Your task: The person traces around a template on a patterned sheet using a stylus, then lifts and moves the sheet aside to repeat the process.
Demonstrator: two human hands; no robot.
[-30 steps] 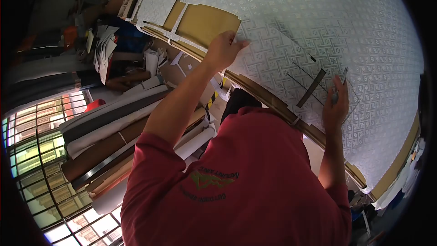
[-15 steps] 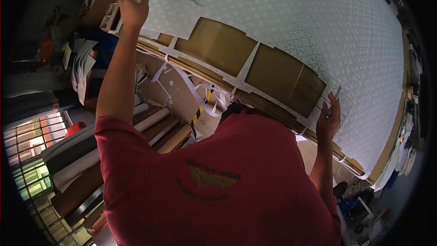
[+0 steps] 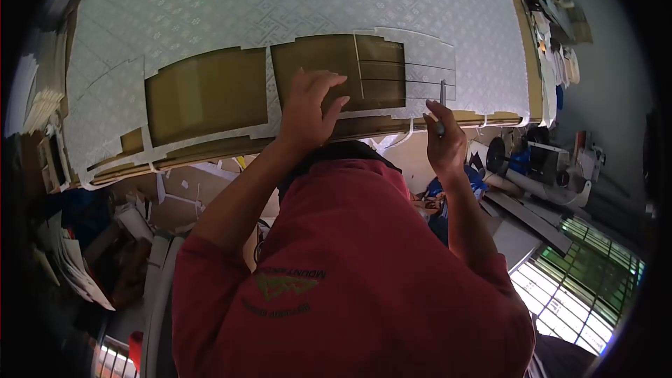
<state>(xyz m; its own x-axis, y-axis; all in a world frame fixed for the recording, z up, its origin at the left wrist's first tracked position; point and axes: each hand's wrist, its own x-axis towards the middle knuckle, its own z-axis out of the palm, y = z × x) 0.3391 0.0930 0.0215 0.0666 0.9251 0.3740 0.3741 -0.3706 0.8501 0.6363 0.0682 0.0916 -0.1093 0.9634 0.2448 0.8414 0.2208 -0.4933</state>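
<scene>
My left hand [image 3: 311, 106] hovers over the dark brown board [image 3: 210, 91] near the table's front edge, its thumb and fingers apart with nothing between them. To its right, my right hand [image 3: 446, 141] is closed round a slim grey pen-like tool [image 3: 442, 92], which points away from me. A clear, thin-lined ruler sheet [image 3: 428, 63] lies just beyond that hand, partly over the brown board and partly over the white patterned covering [image 3: 301, 0]. On the left, a loose white patterned sheet [image 3: 105, 101] rests beside the board.
Stacked white papers [image 3: 43, 108] stand at the table's left end. More papers and tools [image 3: 553, 42] line the far right side. Below the right edge are a black round object [image 3: 498, 154] and long boards [image 3: 535, 224]. A barred window [image 3: 581, 294] is at lower right.
The view has swung to the right. My left hand has come away from the paper stack to over the brown board; my right hand still holds the slim tool by the clear ruler.
</scene>
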